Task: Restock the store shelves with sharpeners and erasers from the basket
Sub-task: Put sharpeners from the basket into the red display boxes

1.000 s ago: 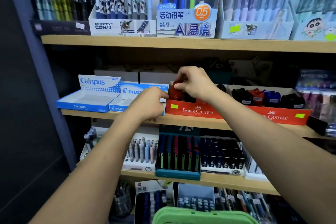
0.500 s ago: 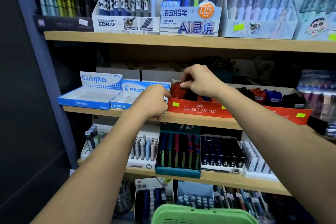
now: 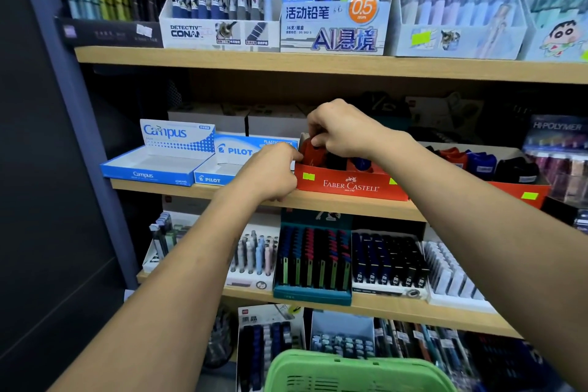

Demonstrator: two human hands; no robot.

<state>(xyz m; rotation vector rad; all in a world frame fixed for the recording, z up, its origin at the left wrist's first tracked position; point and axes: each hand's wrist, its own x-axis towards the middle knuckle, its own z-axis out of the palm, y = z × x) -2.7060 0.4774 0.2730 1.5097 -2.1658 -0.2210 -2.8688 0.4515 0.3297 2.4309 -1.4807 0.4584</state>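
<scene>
Setting: wooden store shelves (image 3: 318,64) packed with stationery, a dark panel at the left edge.
Top shelf: upright pens and mechanical pencils in display boxes, among them a white "0.5" pencil box (image 3: 332,27).
Middle shelf: a blue-and-white Campus eraser box (image 3: 159,162) at the left, a Pilot eraser box (image 3: 222,165) touching its right side, then a red Faber-Castell tray (image 3: 350,186) holding sharpeners.
Right hand (image 3: 345,132): over the left end of the red tray, fingers curled down and pinching a red sharpener (image 3: 310,153) that sits inside the tray's left corner.
Left hand (image 3: 270,173): knuckles up, fingers curled at the tray's left wall near the shelf edge; whether it holds anything cannot be told.
Other sharpeners: blue, red and black ones (image 3: 483,162) lie further right in the tray row.
Lower shelves: racks of pens and refills.
Basket: a green plastic basket (image 3: 356,372) at the bottom edge, below both forearms.
</scene>
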